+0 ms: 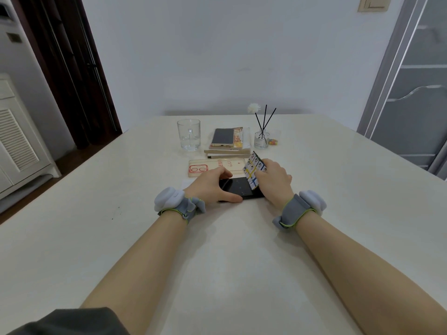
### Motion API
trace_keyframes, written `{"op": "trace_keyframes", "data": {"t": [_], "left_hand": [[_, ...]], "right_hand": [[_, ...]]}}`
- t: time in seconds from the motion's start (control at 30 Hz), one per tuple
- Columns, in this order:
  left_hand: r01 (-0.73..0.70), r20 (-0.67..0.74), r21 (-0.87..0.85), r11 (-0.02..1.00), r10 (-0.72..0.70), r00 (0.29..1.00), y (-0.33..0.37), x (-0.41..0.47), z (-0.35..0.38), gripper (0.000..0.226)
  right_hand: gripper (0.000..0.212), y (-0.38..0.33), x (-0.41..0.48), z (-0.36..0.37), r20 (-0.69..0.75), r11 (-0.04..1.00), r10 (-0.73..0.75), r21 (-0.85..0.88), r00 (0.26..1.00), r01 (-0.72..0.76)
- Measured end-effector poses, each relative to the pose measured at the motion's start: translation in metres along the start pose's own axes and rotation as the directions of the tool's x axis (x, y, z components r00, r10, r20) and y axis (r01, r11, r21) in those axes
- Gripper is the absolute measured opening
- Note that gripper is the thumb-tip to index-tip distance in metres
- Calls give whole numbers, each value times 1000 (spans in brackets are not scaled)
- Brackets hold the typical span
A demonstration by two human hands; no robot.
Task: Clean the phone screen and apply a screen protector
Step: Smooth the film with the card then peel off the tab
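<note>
On the cream-white table, near its middle, one flat black phone was laid with its dark screen up, and it was framed by two bare hands. The left hand was curled round the phone's left end, with the thumb laid along the near edge and the fingers hooked over the far edge. One small stiff card printed in blue, white and yellow was pinched by the right hand; the card was held tilted, its lower edge touching the screen near the phone's right end. Whether a protector was already on the screen could not be told.

Two grey wristbands were worn, one on the left wrist and one on the right, each carrying a pale rounded pod.

Just behind the black phone, one clear phone case with red print was laid flat. One small white slip was seen partly hidden beside the left hand. Further back, a stack of at least two books was set, and a second phone with a gold edge was rested on top of it, so two phones were counted in all. One clear glass mug was stood left of the stack. To the right, one small glass diffuser bottle was stood, in which three black reeds and one white flower were held. One small clear packet of coloured sweets was placed just beside the bottle.
</note>
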State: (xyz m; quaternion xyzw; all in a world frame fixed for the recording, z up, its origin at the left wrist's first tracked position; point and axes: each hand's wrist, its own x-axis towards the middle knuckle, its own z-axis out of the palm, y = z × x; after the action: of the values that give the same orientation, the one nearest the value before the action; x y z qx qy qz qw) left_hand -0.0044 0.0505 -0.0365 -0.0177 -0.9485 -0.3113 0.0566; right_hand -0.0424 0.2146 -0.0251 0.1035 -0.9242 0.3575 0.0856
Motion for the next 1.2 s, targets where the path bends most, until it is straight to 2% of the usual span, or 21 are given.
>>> {"op": "trace_keyframes", "data": {"t": [0.1,0.3,0.53,0.77,1.0,1.2], "left_hand": [[1,-1,-8,1000,-1,1000,0,0,0,71],[1,-9,1,1000,-1,1000,-1,1,0,72],[8,0,-3,1000,-8,1000,-3,3,0,71],[0,-3,20,1000,0,1000,-1,2,-1,72],[9,43,2,1000,-9,999,-3,0,-6,66],[11,39,5,1000,-11,999,-2,1,-6,65]], "right_hand": [[25,5,0,-2,-27,999,13,-30,1000,-14],[28,-8,-2,10,70,996,-73,-50,995,77],[25,4,2,-1,-42,999,7,-49,999,-10],[26,-7,-2,10,50,997,-80,-17,996,81],[21,3,-3,0,-83,999,-12,-45,997,8],[22,-7,-13,12,17,997,-79,-14,997,79]]}}
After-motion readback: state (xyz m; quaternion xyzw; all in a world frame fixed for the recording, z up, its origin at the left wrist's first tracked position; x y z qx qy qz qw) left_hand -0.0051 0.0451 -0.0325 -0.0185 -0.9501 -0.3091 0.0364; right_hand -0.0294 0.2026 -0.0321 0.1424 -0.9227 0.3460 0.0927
